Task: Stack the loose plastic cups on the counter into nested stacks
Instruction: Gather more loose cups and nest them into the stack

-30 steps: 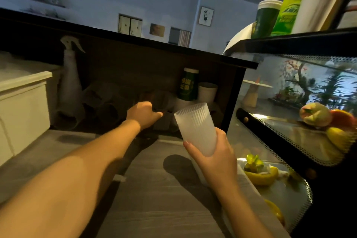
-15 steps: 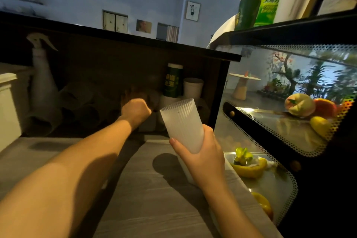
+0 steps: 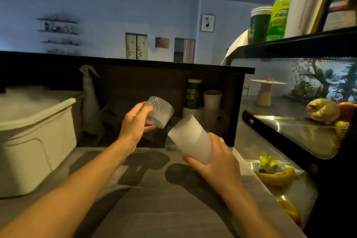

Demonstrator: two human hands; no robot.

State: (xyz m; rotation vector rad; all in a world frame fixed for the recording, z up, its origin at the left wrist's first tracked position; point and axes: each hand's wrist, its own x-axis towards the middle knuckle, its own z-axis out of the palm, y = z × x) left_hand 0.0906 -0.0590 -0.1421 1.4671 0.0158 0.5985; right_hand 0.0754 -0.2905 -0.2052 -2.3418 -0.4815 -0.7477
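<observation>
cups apart at frame centre: left hand (image 3: 135, 123) grasping short ribbed cup (image 3: 159, 112), up-left of tall cup (image 3: 191, 138) grasped by right hand (image 3: 216, 158), mouth tilted toward it.

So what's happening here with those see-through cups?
A person is gathering ribbed plastic cups to nest them. The left hand holds a single cup in the air, and the right hand holds a taller cup or stack, tilted toward it. The two are close but not yet nested, above the grey counter.
</observation>
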